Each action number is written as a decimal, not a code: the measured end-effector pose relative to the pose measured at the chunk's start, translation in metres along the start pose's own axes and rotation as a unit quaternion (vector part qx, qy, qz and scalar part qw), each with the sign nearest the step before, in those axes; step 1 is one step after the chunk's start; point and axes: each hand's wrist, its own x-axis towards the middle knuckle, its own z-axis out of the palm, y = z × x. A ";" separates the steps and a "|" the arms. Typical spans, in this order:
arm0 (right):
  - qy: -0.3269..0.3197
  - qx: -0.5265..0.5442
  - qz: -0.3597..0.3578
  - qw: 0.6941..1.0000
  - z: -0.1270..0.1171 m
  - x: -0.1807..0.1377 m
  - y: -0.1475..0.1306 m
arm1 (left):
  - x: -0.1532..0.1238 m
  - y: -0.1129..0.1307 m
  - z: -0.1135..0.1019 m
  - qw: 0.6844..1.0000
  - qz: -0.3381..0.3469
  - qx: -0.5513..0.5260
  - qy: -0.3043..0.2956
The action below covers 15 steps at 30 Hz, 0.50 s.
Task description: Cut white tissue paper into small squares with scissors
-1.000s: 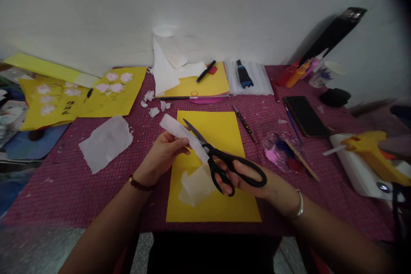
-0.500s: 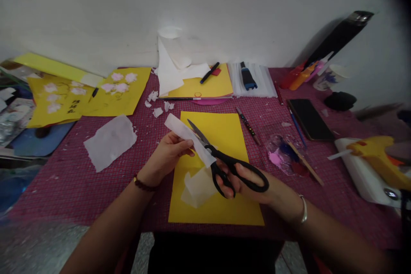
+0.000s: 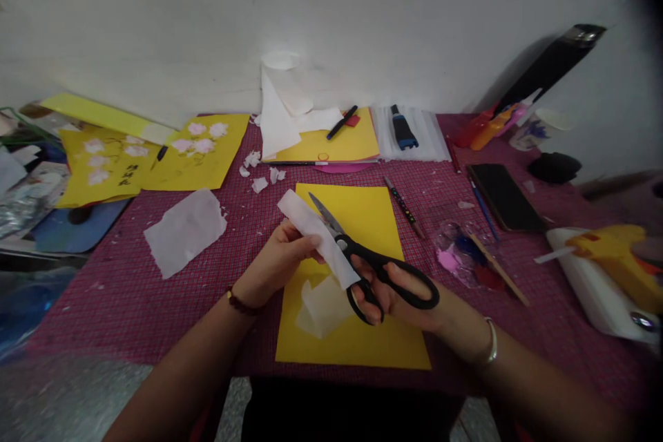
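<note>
Between the thumb and fingers of my left hand (image 3: 282, 259) is a strip of white paper (image 3: 318, 238), held aslant above a yellow sheet (image 3: 357, 210). My right hand (image 3: 386, 290) grips black-handled scissors (image 3: 357, 248), with fingers through the loops. One long blade points up and away beside the strip's right edge; the strip hides the other blade, so I cannot tell whether it cuts. A thin folded piece of white paper (image 3: 324, 307) lies on the yellow sheet beneath my hands.
Left lies torn white paper (image 3: 186, 231), with paper scraps (image 3: 260, 184) behind it and flower-decorated yellow sheets (image 3: 199, 152) farther back. On the right are a patterned pen (image 3: 404, 207), a paint palette (image 3: 448, 259), a dark phone (image 3: 505, 197) and a yellow glue gun (image 3: 611, 255).
The whole view has shifted slightly. The paper strip has turned a little and now covers more beside the scissors' pivot; both hands keep their grips.
</note>
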 end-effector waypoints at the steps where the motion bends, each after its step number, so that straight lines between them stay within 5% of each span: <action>1: -0.003 0.003 -0.002 1.000 0.000 0.000 0.000 | 0.000 0.000 0.000 1.000 -0.002 -0.013 0.002; 9: -0.025 0.027 -0.001 0.999 0.000 -0.001 0.001 | 0.004 -0.002 0.002 0.998 -0.011 -0.007 0.053; 15: -0.016 0.036 0.005 0.999 0.000 0.000 0.002 | 0.003 -0.004 0.005 0.999 -0.015 -0.007 0.032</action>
